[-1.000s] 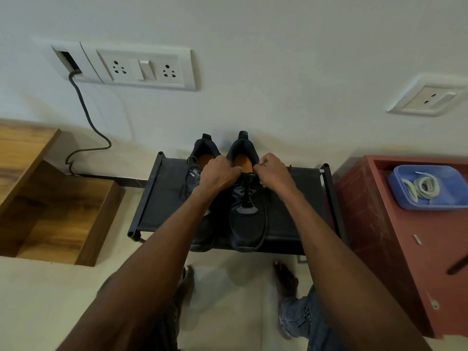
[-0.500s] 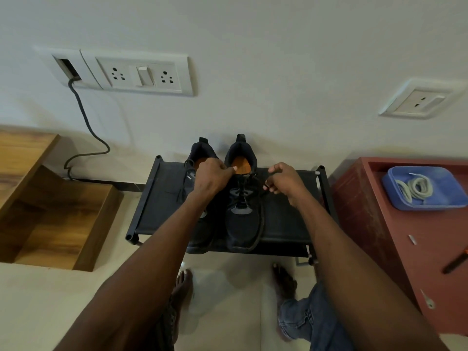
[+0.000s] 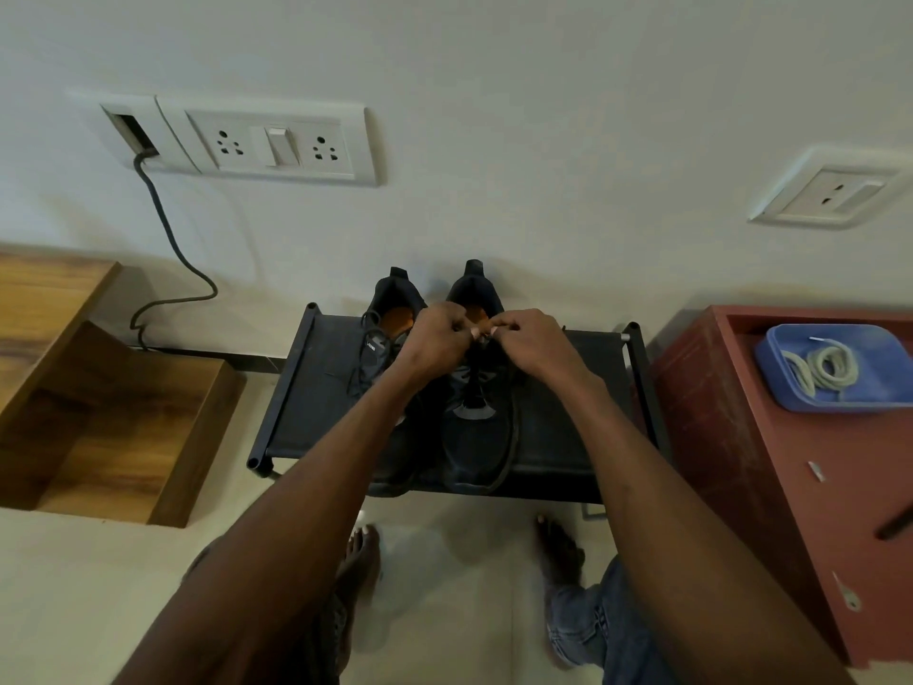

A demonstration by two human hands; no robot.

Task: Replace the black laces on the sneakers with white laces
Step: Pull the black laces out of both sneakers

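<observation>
Two black sneakers stand side by side on a low black rack (image 3: 568,437), heels to the wall. The right sneaker (image 3: 477,437) carries a black lace (image 3: 475,383) down its front. My left hand (image 3: 435,338) and my right hand (image 3: 531,343) meet over its tongue, both pinching the top of that lace. The left sneaker (image 3: 383,338) is partly hidden by my left forearm, and its loose black lace hangs to the left. White laces (image 3: 822,369) lie coiled in a blue tray (image 3: 785,388) at the right.
The blue tray rests on a red cabinet (image 3: 770,487). A wooden stepped shelf (image 3: 99,422) stands on the floor at the left. A dark cable (image 3: 168,239) runs down the wall from a socket panel (image 3: 267,140). My bare feet are on the floor below the rack.
My right hand had pulled away to the right half a second ago; it has come back to meet my left hand over the right sneaker's tongue.
</observation>
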